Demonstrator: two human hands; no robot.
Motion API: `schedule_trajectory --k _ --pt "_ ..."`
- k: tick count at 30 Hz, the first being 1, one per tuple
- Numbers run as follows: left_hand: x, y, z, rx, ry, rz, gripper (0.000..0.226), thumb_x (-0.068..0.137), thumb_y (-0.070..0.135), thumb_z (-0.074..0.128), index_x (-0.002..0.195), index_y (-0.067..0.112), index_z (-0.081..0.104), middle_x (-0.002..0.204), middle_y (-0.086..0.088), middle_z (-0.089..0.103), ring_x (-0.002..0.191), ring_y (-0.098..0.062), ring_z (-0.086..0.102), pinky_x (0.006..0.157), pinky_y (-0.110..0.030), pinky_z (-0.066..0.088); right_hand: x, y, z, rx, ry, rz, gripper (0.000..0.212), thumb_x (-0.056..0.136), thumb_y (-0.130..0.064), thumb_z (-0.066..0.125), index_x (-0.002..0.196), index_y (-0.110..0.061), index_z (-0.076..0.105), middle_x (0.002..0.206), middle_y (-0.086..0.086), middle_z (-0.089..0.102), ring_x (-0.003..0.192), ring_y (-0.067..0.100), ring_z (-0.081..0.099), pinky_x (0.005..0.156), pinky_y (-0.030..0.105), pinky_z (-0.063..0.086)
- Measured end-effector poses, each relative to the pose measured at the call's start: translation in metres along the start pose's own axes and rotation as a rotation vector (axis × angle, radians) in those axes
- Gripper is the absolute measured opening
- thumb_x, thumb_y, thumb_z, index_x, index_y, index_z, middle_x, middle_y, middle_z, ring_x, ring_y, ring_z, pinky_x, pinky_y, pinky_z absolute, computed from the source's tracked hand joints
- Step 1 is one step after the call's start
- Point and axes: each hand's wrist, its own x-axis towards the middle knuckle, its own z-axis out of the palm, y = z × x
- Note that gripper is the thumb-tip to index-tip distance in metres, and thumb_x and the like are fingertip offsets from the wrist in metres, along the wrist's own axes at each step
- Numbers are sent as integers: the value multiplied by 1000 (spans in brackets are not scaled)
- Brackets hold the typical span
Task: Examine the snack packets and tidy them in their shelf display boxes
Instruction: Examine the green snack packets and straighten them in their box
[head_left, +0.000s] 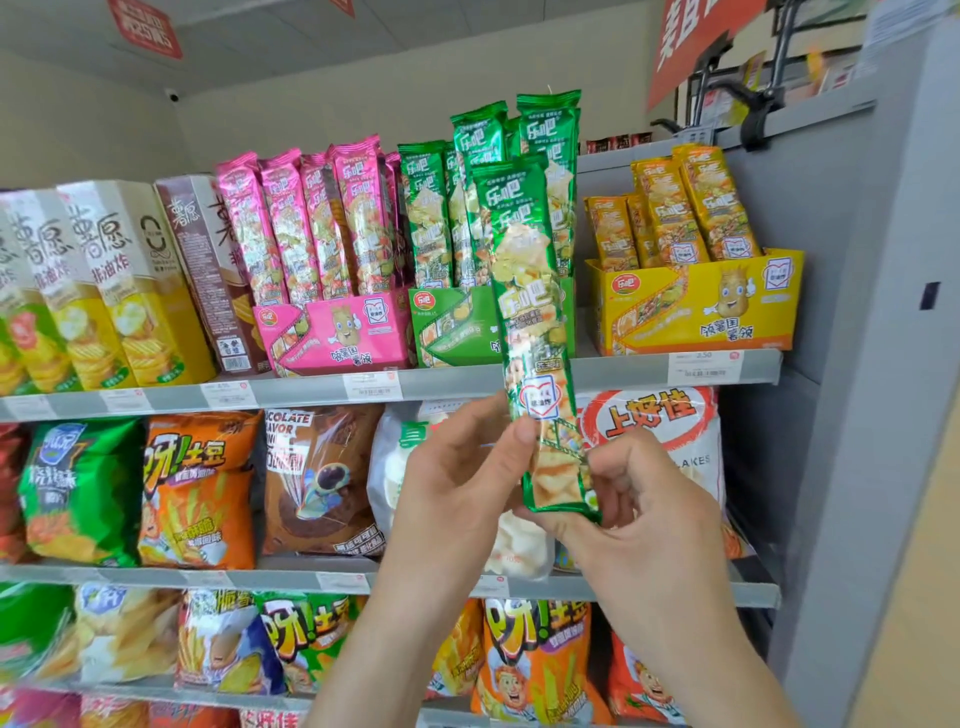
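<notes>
Both hands sit up front, low centre. Left hand (467, 467) pinches the left edge of a green packet (535, 332) near its bottom, thumb on the printed face. Right hand (631, 499) grips the bottom right corner, fingers curled round it. Both are clamped on the same packet; neither is free. Packet held upright, face to camera, clear of the shelf (623, 371), partly covering the green box (452, 332) behind it. Print readable; no tear or dent on the side shown. Back not seen.

Judgement: examination step in hand. This packet is out of its box and not yet put back.

Behind, on the top shelf:
- Green packets (480, 140) in the green box stand at uneven heights, rear ones well above the front ones. Looks untidied.
- Pink box (345, 332), to the left: pink packets (291, 218) upright, tops roughly level, slight lean. Little to do there, as far as can be told.
- Yellow box (696, 306), to the right: yellow packets (691, 208) at two heights, leaning; box looks part full. Looks undone.

Left to do: return the held packet, level the green row, then straighten yellow.
</notes>
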Motion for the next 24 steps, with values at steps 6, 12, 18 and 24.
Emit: schedule_trajectory --k 6,12,18,24 --pt "-1 3 -5 128 13 38 30 84 38 64 101 15 73 95 -20 71 83 -22 65 75 -47 54 -7 13 -1 -212 -11 -275 30 77 -14 75 101 -26 62 81 -22 49 76 -10 44 68 3 37" --pt "-2 -3 -9 113 99 55 33 83 33 59 88 2 71 68 -8 63 65 -13 57 62 -28 53 -4 22 -4 -248 78 -493 19 78 -1 70 96 -3 76 88 6 69 80 14 60 70 26 49" --pt "-3 -1 -24 209 226 96 17 74 33 73 88 25 79 72 -3 73 66 -16 59 72 -56 55 7 14 -5 88 -213 -185 13 84 -24 69 96 -25 71 100 -12 65 95 9 63 73 21 50" --pt "-6 -7 -26 392 298 98 22 67 26 81 87 30 75 79 17 74 72 -2 70 59 -11 50 45 -10 14 344 -278 -21 50 82 -41 72 126 -36 48 108 -18 69 98 3 67 76 19 54"
